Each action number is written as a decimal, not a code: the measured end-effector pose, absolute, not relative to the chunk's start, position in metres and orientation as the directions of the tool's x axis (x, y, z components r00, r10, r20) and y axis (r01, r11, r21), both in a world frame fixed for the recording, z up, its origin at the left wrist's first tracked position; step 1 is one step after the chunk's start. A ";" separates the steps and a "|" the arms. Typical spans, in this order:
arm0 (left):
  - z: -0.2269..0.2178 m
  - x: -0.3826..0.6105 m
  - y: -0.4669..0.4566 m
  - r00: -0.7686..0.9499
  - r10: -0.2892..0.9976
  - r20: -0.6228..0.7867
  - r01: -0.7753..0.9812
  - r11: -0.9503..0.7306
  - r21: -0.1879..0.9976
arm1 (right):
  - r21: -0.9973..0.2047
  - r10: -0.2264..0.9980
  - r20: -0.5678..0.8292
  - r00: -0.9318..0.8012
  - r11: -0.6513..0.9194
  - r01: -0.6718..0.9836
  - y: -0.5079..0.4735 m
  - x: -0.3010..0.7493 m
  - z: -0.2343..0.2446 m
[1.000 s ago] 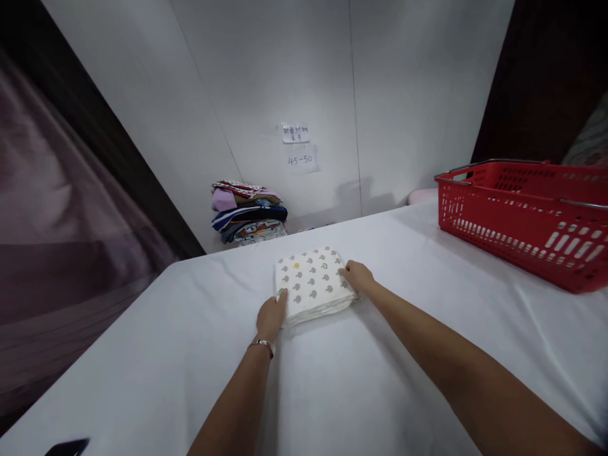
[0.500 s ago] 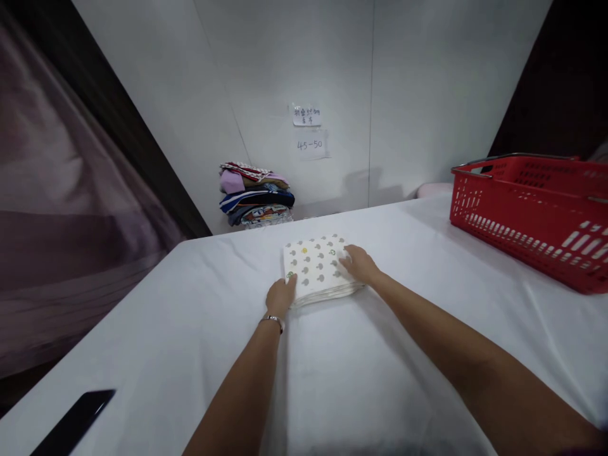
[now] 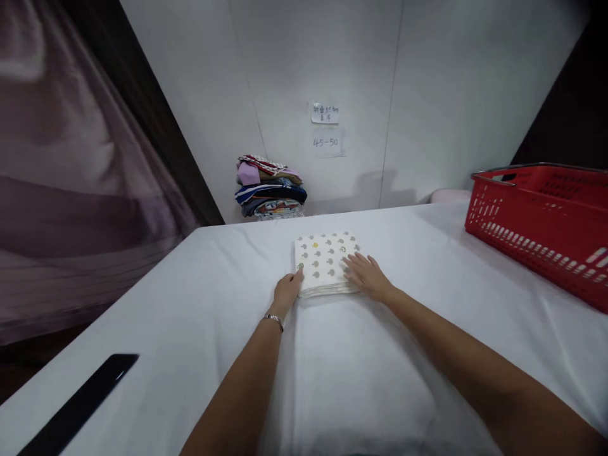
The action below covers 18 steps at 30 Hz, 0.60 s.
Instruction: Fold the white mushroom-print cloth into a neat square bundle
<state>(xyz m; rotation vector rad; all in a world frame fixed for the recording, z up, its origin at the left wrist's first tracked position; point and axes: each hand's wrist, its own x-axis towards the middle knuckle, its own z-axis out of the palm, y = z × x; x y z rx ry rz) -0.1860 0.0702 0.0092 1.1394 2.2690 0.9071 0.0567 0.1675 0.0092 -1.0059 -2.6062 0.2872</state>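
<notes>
A neatly folded white cloth (image 3: 323, 263) with grey tree-like prints and a few green and yellow ones lies on the table in front of me. Its layers show along the near edge. My left hand (image 3: 287, 290) grips the near left corner, thumb on top and the other fingers down at the side, partly hidden. On the right side of the cloth my right hand (image 3: 368, 277) rests flat with its fingers spread.
The white-covered table (image 3: 213, 304) stands against a wall. Behind its far edge rises a pile of folded clothes (image 3: 272, 190). A red basket (image 3: 546, 221) is at the right, a dark flat object (image 3: 85, 399) at the near left. Paper signs (image 3: 327, 140) hang on the wall.
My right hand has flattened, its fingers spreading over the cloth's right side. The left hand keeps its hold at the left corner. The view has shifted slightly to the left.
</notes>
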 end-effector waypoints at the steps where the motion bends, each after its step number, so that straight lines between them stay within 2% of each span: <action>1: 0.005 -0.187 0.065 -0.551 0.832 -0.064 0.485 0.382 0.787 | -0.297 0.640 0.243 -0.729 0.765 0.572 0.164 0.061 0.006; 4: -0.010 -0.191 0.050 -0.490 0.871 0.030 0.341 0.160 0.927 | -0.296 0.594 0.253 -0.763 0.799 0.524 0.161 0.077 -0.008; 7: -0.021 -0.190 0.040 -0.402 0.913 0.072 0.309 0.061 0.949 | -0.312 0.585 0.273 -0.764 0.805 0.505 0.166 0.088 -0.018; 14: -0.014 -0.172 0.037 -0.484 0.869 0.103 0.483 0.167 0.859 | -0.338 0.537 0.278 -0.796 0.831 0.442 0.174 0.091 -0.022; 18: -0.011 -0.164 0.038 -0.522 0.836 0.169 0.555 0.183 0.812 | -0.336 0.520 0.267 -0.811 0.839 0.428 0.175 0.092 -0.020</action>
